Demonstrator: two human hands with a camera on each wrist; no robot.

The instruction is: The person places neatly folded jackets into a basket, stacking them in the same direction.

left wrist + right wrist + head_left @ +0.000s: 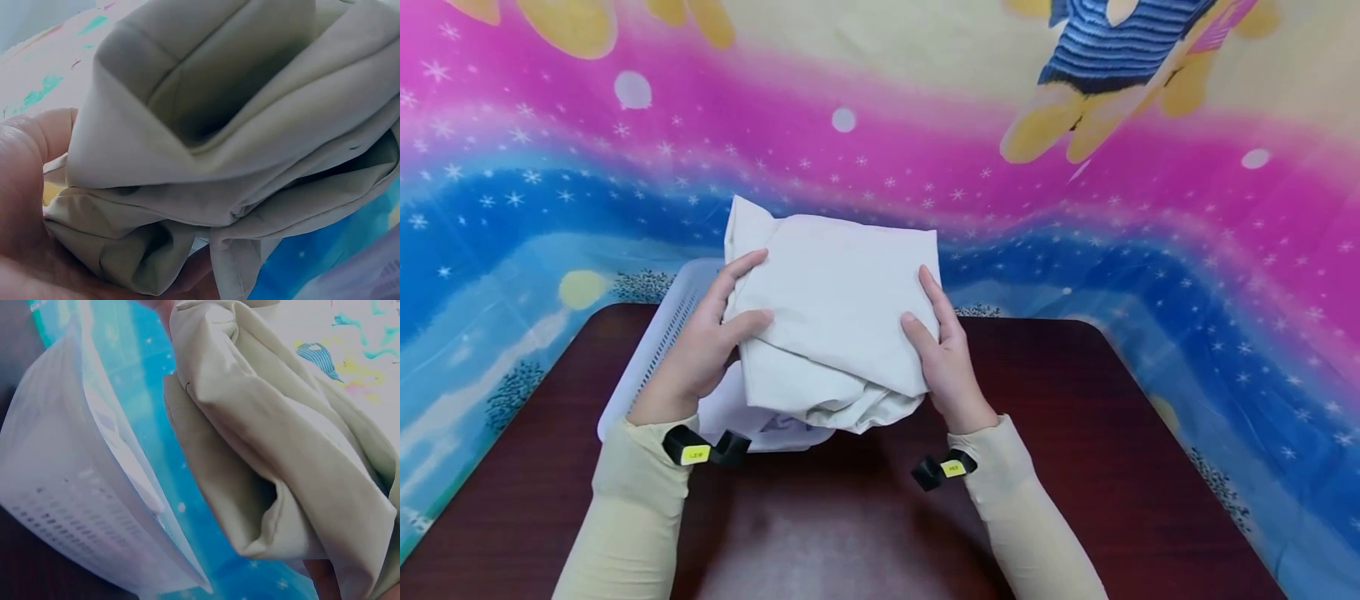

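Note:
A folded cream-white cloth [842,300] is held up in the air between both hands, its layers loosely bunched along the lower edge. My left hand [703,342] grips its left side, thumb on the near face and the other fingers partly hidden behind. On the opposite side my right hand [947,358] grips the edge in the same way. In the left wrist view the folded cloth [231,131] shows an open fold and stacked layers. From the right wrist, the cloth [281,444] hangs in thick folds, apart from the basket.
A white plastic basket [655,350] with slotted walls stands on the dark red-brown table [1052,450], behind the left hand. Pale fabric [730,404] lies inside it. A colourful printed curtain [880,158] rises behind the table.

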